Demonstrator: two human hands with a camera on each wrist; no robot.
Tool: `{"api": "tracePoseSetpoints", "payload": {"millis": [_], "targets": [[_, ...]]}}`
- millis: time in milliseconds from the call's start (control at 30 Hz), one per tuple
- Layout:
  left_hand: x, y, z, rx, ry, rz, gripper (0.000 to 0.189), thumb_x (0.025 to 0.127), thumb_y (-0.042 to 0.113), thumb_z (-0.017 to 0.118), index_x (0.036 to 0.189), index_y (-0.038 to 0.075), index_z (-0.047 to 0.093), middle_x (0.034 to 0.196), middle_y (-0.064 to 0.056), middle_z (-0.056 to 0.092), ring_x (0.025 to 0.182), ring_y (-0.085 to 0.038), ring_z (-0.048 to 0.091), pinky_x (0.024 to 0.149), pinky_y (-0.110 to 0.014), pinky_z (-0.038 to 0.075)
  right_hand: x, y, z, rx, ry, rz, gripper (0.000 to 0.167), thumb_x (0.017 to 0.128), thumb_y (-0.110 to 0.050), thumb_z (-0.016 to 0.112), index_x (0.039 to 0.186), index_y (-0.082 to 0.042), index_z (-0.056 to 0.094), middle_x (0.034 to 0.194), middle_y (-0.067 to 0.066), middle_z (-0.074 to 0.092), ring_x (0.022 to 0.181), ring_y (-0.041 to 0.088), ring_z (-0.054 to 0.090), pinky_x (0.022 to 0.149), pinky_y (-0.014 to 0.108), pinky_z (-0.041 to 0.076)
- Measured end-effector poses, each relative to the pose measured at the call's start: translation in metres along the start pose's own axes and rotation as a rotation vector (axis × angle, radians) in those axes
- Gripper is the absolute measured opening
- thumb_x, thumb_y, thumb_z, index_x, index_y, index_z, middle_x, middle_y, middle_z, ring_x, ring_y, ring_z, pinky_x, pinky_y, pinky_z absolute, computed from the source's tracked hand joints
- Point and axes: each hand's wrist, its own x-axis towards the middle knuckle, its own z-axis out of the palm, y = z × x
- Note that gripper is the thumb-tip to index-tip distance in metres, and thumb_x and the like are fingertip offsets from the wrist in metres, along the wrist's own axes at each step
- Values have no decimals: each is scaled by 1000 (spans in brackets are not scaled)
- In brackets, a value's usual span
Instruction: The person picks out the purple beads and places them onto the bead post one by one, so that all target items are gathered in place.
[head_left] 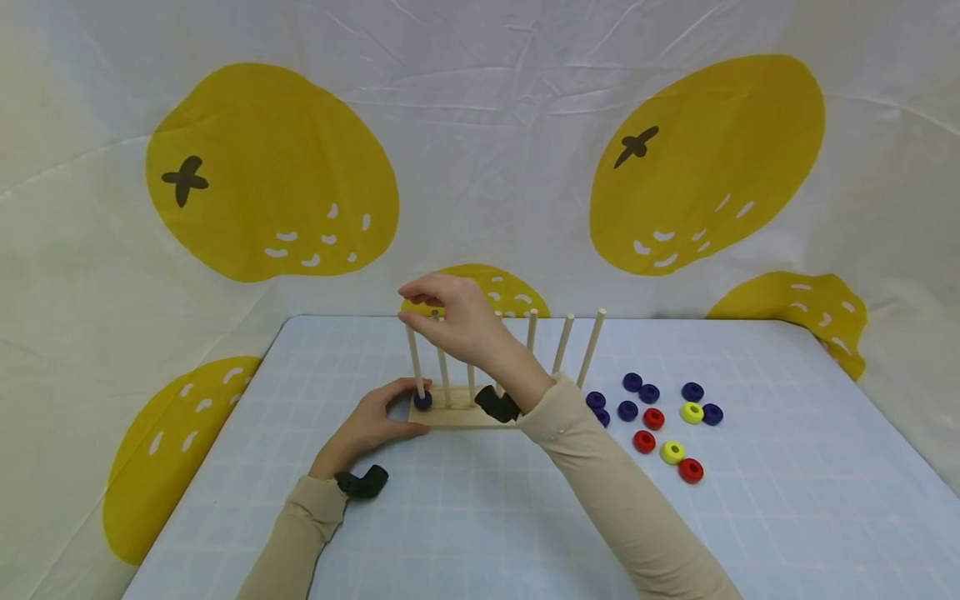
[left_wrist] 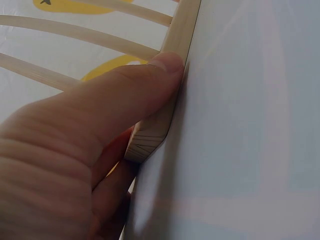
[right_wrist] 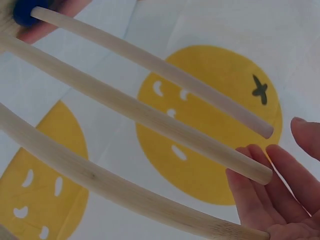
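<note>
A wooden peg stand (head_left: pixel 450 420) with a row of upright pegs stands on the table. My left hand (head_left: pixel 373 417) grips its left end, and in the left wrist view the thumb (left_wrist: pixel 167 64) lies along the front edge with fingers behind the base. At the foot of the leftmost peg (head_left: pixel 416 358) sits a dark blue ring (head_left: pixel 423 402), also seen in the right wrist view. My right hand (head_left: pixel 461 317) is raised by the tops of the left pegs, thumb and fingertips apart with nothing between them. The right forearm hides part of the stand.
Right of the stand lie several loose rings: dark blue ones (head_left: pixel 692 392), red ones (head_left: pixel 644 442) and yellow ones (head_left: pixel 672 452). A pale blue checked cloth (head_left: pixel 465 525) covers the table. Behind it hangs a white sheet (head_left: pixel 495 167) with yellow fruit shapes.
</note>
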Motion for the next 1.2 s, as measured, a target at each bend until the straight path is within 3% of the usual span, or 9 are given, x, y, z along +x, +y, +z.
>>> {"api": "tracePoseSetpoints", "payload": {"millis": [267, 567, 767, 1000, 1067, 1200], "targets": [[0, 1, -1, -6, -15, -4, 61, 77, 7, 86, 132, 3, 60, 135, -11, 60, 134, -28, 46, 113, -49, 31, 1, 0, 0, 20, -3, 7, 27, 94, -10, 69, 120, 0, 68, 119, 11, 67, 108, 22, 63, 95, 22, 50], [0, 0, -1, -25, -15, -9, 61, 77, 7, 86, 132, 3, 60, 135, -11, 60, 134, -27, 46, 114, -39, 32, 0, 1, -6, 271, 87, 19, 24, 93, -3, 68, 116, 4, 68, 116, 15, 67, 109, 25, 64, 97, 27, 51], [0, -1, -1, -27, -16, -18, 62, 77, 8, 86, 133, 4, 60, 136, -11, 60, 135, -26, 44, 115, -45, 29, -5, -3, -17, 319, 120, -41, 24, 92, 0, 68, 115, 5, 68, 115, 15, 67, 108, 24, 64, 97, 30, 52], [4, -36, 3, 5, 0, 2, 66, 74, 13, 88, 134, 11, 61, 138, -5, 59, 136, -26, 44, 116, -46, 28, -20, -14, -35, 343, 145, -96, 24, 91, 2, 68, 115, 6, 68, 116, 15, 66, 109, 25, 64, 99, 40, 51], [4, -38, 3, -1, -3, 6, 65, 74, 17, 89, 133, 15, 61, 137, -1, 59, 136, -23, 44, 115, -47, 28, -25, -16, -41, 346, 161, -124, 24, 90, 4, 68, 114, 6, 68, 116, 15, 66, 108, 24, 64, 98, 42, 52], [5, -39, 3, -4, -13, 16, 64, 74, 20, 89, 132, 17, 62, 137, 3, 59, 136, -19, 44, 116, -36, 28, -35, -18, -53, 339, 193, -191, 25, 88, 10, 68, 113, 7, 68, 116, 15, 66, 107, 22, 64, 95, 44, 53]]}}
